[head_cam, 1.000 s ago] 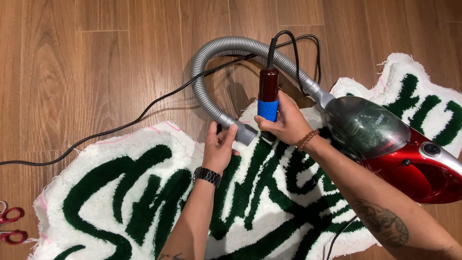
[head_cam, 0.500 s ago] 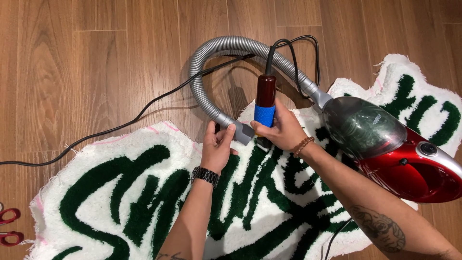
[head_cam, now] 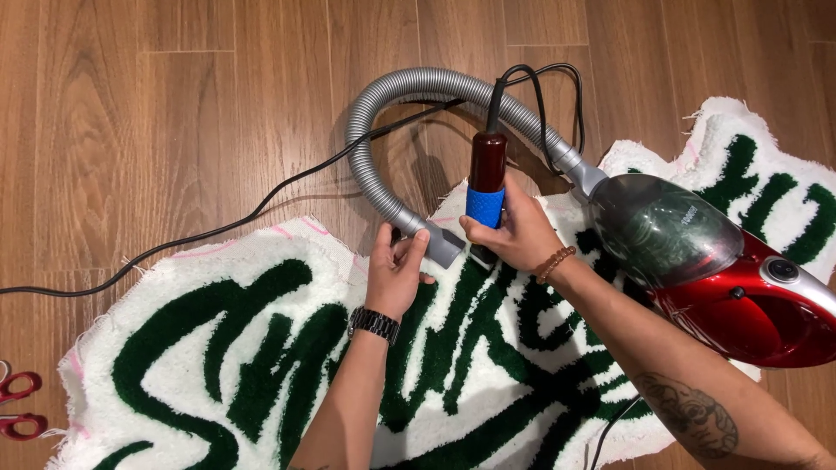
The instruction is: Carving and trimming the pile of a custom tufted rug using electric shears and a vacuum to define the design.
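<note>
Left hand (head_cam: pixel 396 274) grips the vacuum nozzle (head_cam: pixel 435 245); right hand (head_cam: pixel 514 231) grips the trimmer (head_cam: pixel 486 187) on the rug's (head_cam: pixel 218 348) upper edge.

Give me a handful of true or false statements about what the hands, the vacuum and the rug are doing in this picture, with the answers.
1. The left hand grips the nozzle end of the grey vacuum hose. True.
2. The right hand holds a pair of scissors. False: it holds a corded tool with a blue grip; the red-handled scissors lie on the wooden floor at the far left.
3. The red handheld vacuum lies partly on the rug. True.
4. The tufted rug is white with blue lettering. False: the lettering is dark green.
5. A wristwatch sits on the right wrist. False: the black wristwatch is on the left; the right wears a beaded bracelet.
</note>
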